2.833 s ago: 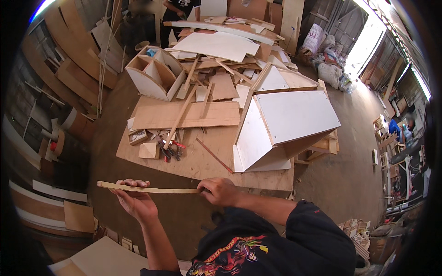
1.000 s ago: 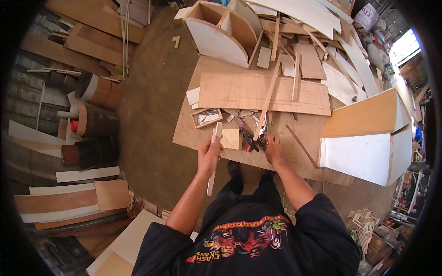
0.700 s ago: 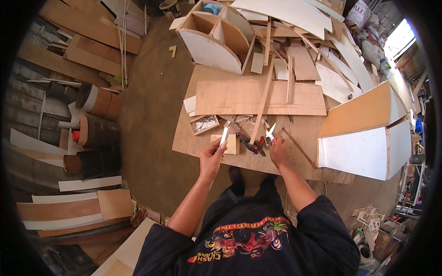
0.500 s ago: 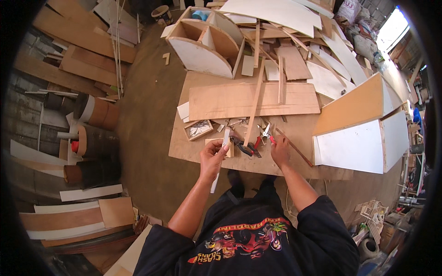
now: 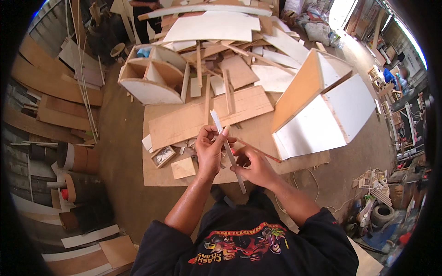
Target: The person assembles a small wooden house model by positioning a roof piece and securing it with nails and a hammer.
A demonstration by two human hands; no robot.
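I see 2 hands gripping 1 thin strip [image 5: 227, 149], left hand [image 5: 209, 152] upper, right hand [image 5: 255, 166] lower, plywood sheet [image 5: 202, 118] edge beyond, bare floor [image 5: 122, 161] left.

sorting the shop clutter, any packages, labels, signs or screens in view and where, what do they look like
Small open box: on the board left of the left hand, shallow, square, brown rim.
Sacks: far right behind the wood pile, bulging, pale grey-white.
Shirt graphic: on the person's chest, red and yellow on black.
No signs or screens show.
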